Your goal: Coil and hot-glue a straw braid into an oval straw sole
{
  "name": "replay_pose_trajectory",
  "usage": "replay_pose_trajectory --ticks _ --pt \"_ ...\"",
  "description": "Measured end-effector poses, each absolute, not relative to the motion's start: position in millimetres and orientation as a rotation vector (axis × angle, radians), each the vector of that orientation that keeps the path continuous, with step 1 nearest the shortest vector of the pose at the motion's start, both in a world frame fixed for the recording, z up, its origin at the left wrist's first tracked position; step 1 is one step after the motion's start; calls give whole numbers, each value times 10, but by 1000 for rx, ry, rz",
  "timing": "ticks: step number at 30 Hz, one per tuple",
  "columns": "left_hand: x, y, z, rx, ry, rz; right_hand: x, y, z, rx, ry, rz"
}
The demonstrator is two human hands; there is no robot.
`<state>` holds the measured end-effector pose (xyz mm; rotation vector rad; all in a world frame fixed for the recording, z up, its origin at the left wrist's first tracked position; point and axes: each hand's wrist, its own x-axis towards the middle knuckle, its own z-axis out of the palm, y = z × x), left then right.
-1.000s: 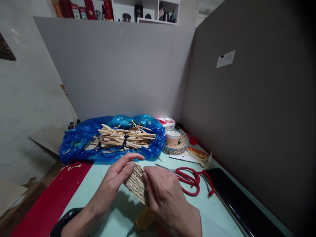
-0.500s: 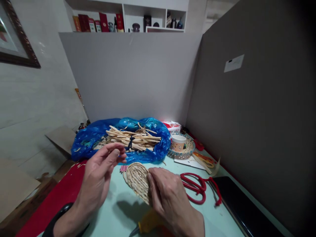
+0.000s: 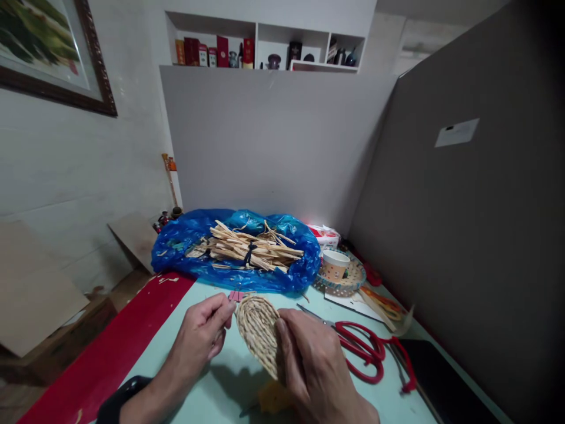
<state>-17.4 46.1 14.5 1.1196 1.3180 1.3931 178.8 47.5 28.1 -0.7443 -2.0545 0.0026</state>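
My right hand grips the right edge of an oval mat of coiled, twisted straw cord, held tilted above the table. My left hand is at the mat's upper left edge, thumb and forefinger pinched together. Whatever lies between those fingertips is too small to make out. Just behind the mat shows a pink binder clip. Scissors with red handles lie right of my right hand. Partly hidden below the mat is a yellow tool with a dark pointed tip.
A bundle of dry straw strips rests on a blue plastic bag at the back. A paper cup stands in a woven tray. At right lies a black flat object. Grey panels enclose the back and right.
My left hand has come down and right to the mat's edge, its fingers closing from apart to a pinch. The right hand keeps its hold on the mat. The view has shifted left.
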Motion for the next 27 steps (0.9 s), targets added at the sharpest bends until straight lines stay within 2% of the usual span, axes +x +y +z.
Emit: replay_pose_trajectory --ticks 13,20,27 --pt "-312 521 74 1165 1254 1522 1759 503 236 -849 -2065 25" --pt "-240 428 239 1244 1139 1457 1714 453 145 -830 -2043 60" --pt "-244 386 202 1228 1190 1430 1705 417 149 -759 -2106 87"
